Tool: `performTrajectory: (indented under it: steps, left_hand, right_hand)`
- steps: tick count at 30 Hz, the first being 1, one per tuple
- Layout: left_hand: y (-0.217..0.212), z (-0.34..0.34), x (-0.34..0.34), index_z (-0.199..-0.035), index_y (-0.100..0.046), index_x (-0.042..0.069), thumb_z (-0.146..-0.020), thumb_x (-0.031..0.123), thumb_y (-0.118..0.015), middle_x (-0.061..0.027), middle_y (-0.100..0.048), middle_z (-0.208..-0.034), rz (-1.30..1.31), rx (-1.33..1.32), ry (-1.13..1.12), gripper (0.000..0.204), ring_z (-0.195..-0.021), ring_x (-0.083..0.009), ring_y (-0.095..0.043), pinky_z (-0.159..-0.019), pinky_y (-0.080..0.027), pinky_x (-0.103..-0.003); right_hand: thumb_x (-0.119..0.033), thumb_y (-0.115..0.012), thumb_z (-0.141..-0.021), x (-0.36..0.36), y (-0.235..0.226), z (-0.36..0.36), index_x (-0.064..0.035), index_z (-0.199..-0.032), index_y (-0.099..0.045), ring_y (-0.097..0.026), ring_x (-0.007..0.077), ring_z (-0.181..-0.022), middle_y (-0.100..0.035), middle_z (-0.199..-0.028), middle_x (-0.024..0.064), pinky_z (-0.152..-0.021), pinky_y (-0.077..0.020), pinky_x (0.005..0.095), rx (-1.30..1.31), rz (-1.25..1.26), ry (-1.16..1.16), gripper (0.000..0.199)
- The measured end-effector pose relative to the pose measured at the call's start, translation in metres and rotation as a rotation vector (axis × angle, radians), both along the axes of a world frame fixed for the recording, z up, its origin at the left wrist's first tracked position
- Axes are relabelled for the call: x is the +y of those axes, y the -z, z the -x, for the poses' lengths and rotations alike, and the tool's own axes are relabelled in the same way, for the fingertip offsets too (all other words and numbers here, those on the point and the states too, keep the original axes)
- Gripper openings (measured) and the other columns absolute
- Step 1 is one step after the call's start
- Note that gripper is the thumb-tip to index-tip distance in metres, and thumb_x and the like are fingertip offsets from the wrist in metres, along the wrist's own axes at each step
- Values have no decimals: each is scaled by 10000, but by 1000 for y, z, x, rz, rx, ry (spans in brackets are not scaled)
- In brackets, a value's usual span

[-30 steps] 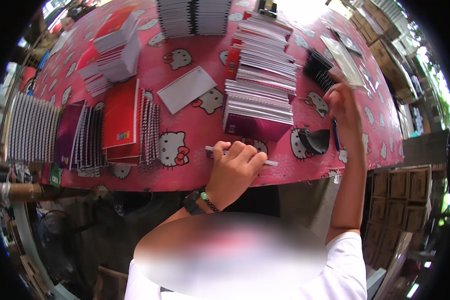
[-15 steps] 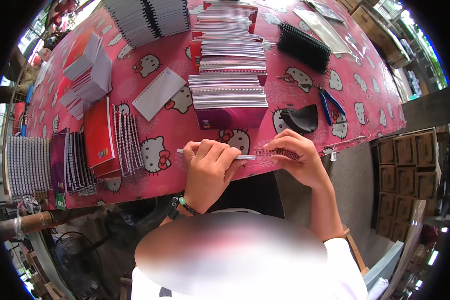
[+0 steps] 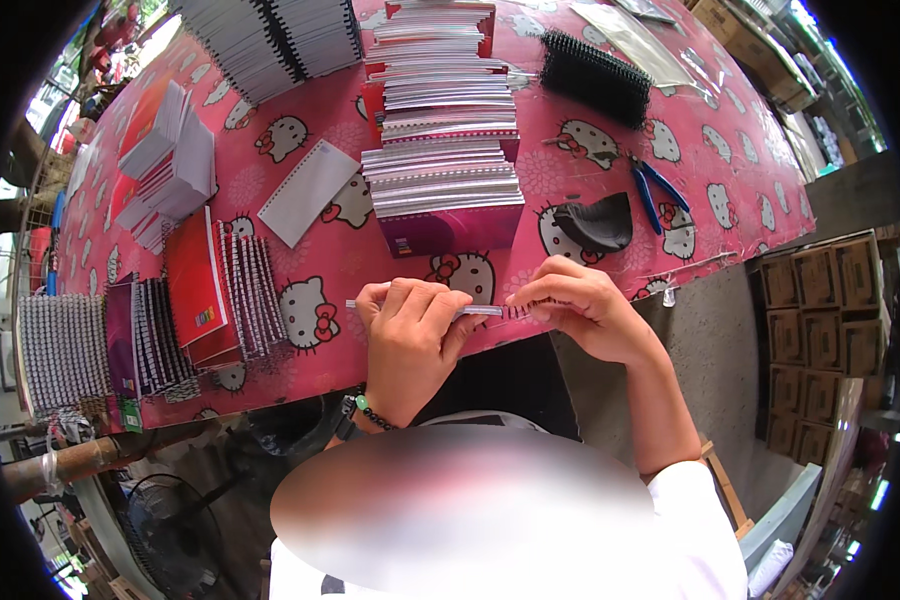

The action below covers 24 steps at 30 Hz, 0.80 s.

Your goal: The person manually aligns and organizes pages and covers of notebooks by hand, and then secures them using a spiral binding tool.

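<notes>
My left hand [image 3: 411,335] is closed around a thin notebook [image 3: 484,310], held edge-on above the front edge of the table, so its cover is mostly hidden. To its right, my right hand [image 3: 598,318] pinches a dark spiral binding coil [image 3: 517,311]. The coil's left end meets the notebook's right end; whether it passes through the holes is too small to tell. Beyond my hands stands a long row of punched, unbound notebooks [image 3: 448,196] with a purple cover at the near end. A loose white punched pad [image 3: 308,192] lies left of that row.
Bound notebooks [image 3: 65,345] and red-covered ones [image 3: 195,280] stand at the left. Blue-handled pliers [image 3: 660,195], a black curved piece [image 3: 598,223] and a bundle of black coils [image 3: 595,80] lie at the right. Brown cartons [image 3: 805,320] are stacked beyond the table's right edge.
My right hand has moved slightly left, closer to the notebook, and its fingers cover more of the coil. Less of the coil shows now. The whole view has shifted a little.
</notes>
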<state>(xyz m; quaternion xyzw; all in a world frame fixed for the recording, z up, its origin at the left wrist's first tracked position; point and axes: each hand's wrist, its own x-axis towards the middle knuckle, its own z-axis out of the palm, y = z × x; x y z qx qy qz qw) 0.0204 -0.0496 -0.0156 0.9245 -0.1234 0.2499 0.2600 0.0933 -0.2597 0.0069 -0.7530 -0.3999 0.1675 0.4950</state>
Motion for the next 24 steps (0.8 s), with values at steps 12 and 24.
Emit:
performTrajectory:
  steps: [12, 24]
  left_hand:
    - [-6, 3, -8, -913, -608, 144, -751, 256, -677, 18, -574, -852, -35, 42, 142, 208, -820, -168, -538, -811, -309, -369]
    - [-8, 2, -1, -842, -606, 167, -749, 326, -667, 41, -573, -834, -45, 72, 137, 193, -850, -151, -542, -949, -230, -438]
  right_hand:
    - [-47, -658, -758, 9, 2, 11, -80, -1203, -498, -585, 231, -779, -587, -893, 106, -665, -473, 297, 73, 41, 201, 474]
    - [-466, -741, -629, -37, 48, -47, -118, -1142, -538, -405, 391, -1154, -428, -1262, 248, -922, -375, 464, -508, 634, 812, 652]
